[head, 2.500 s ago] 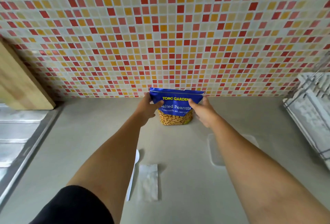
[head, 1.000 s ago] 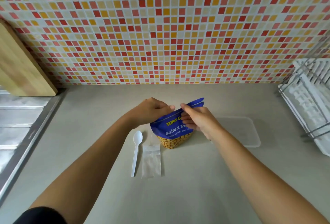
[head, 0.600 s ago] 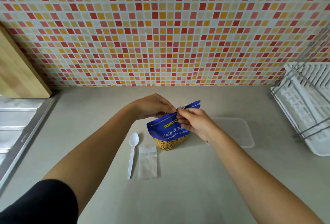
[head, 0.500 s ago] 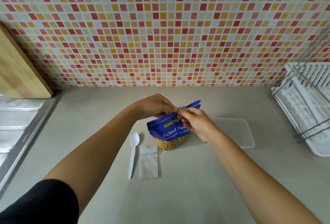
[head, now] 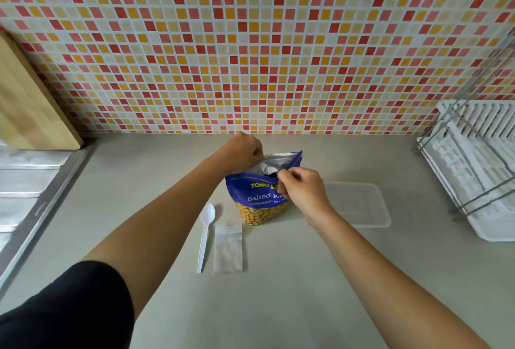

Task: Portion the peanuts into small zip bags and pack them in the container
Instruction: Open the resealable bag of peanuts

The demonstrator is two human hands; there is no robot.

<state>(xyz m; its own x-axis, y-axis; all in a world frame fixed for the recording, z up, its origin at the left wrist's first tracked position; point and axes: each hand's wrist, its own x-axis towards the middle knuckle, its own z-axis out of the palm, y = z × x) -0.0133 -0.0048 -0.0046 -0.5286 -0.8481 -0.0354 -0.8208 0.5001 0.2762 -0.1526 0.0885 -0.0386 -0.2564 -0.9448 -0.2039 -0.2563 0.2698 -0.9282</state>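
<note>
Mosaic tiles in red, orange and cream back a pale grey counter [head: 306,293], and the peanut pouch [head: 257,195] stands upright toward its back edge, roughly midway along. The left hand [head: 243,151] pinches the far lip of the pouch mouth and the right hand [head: 302,190] pinches the near lip, both closed tight on the foil, with the silver lining showing between them. Peanuts fill the clear lower window.

On the near side of the pouch lie a white plastic spoon [head: 205,234] and, just beside it, an empty small zip bag [head: 228,248], flat. A clear container [head: 362,204] sits to the right, partly behind the right forearm, with a white dish rack [head: 473,170] at the right edge.

The main risk is the pouch itself: it rests only on its narrow base, so an uneven pull at the mouth would likely tip it forward and spill nuts over the spoon and bag. A hard tug could also tear the seam. The light zip bag would probably slide if brushed by a forearm.
</note>
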